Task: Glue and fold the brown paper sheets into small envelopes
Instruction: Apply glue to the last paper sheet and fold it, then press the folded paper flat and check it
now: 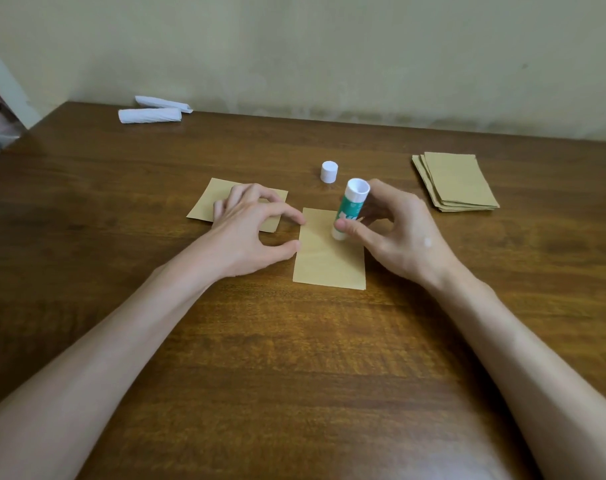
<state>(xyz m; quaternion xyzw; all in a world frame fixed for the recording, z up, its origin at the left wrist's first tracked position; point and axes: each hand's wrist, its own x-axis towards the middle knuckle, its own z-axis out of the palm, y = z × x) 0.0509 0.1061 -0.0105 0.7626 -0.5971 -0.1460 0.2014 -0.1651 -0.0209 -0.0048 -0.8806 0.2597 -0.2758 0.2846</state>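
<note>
A: Task item, look?
B: One plain brown paper sheet (329,261) is seen: rectangular, flat, unfolded, lying on the dark wooden table (294,358). Whether glue has been laid on it cannot be told.
A: Where, relative to the fingers?
B: It is placed between the two hands. Its left edge is touched by the thumb tip and forefinger tip of the left hand (249,230). Those fingers are curved and held apart, and nothing is pinched. The other left fingers are spread over a second brown paper piece (202,207), which lies flat beneath them.
A: Right hand?
B: A green-and-white glue stick (350,207) is pinched by the right hand (401,233) between the thumb and the fingers behind it. The stick is tilted, and its lower white end is set on the sheet's far half, right beside the thumb tip.
A: Counts?
B: One glue stick is counted. One small white cylindrical cap (329,171) is stood upright just beyond the right fingertips, apart from the stick. One fanned stack of brown sheets (457,183) is well to the right of the right fingers; several edges are shown, but an exact number cannot be told. Two white rolled paper bundles (149,116) are far beyond the left fingers, by the wall.
</note>
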